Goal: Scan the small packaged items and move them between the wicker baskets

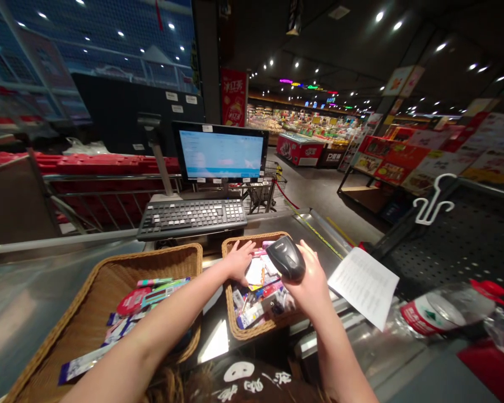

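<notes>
Right hand (308,285) here, fingers (304,252) clenched round one black handheld barcode scanner (286,257), held over the wicker basket (252,238) at 12 o'clock, which is full of small packets (256,274). Left hand (238,262) sits open on top, fingers released. A second wicker basket (151,260) sits at 9 o'clock on the steel table (37,313), with one sheet of paper (363,288) at 3 o'clock.

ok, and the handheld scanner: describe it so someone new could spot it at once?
At the steel checkout counter, below the monitor and black keyboard, two wicker baskets sit side by side. Over the right-hand basket, the person's right hand grips a black handheld barcode scanner, the one dark object above the bright small packets.
</notes>
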Tool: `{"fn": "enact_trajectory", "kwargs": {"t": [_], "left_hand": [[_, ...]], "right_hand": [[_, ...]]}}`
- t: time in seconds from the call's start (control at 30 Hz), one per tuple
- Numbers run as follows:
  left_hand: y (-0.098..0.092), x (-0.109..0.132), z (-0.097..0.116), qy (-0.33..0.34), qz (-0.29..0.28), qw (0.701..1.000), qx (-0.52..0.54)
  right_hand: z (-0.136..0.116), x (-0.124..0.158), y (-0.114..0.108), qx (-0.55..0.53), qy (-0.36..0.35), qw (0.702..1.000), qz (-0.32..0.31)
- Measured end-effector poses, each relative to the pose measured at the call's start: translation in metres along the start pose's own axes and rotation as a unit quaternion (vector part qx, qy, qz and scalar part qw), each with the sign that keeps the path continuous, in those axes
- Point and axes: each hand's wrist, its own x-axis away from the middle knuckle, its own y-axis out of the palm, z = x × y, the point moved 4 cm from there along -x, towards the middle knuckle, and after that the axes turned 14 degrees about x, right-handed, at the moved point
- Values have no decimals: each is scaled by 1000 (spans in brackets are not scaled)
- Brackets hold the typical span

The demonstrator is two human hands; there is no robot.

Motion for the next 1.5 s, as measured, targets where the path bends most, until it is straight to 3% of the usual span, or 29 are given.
{"fn": "enact_trajectory", "kwargs": {"t": [0.17, 0.3, 0.47, 0.63, 0.77, 0.97, 1.5], "left_hand": [[-31, 27, 7, 29, 117, 991, -51], [-66, 55, 11, 18, 218, 968, -123], [-107, 95, 11, -13, 335, 925, -180], [-141, 134, 6, -41, 406, 892, -195], [-155, 159, -2, -71, 418, 885, -194], [-157, 190, -16, -115, 418, 877, -209], [-153, 241, -42, -180, 390, 886, -175]], "right_hand": [[-3, 0, 1, 4, -3, 1000, 2], [-15, -1, -2, 13, -24, 1000, 16], [-41, -2, -14, 23, -76, 996, 42], [-75, -11, -20, 18, -118, 991, 55], [-104, -18, -15, 5, -148, 988, 45], [-134, -20, -5, -8, -163, 986, 26], [-169, -14, 20, -33, -183, 982, 11]]}}
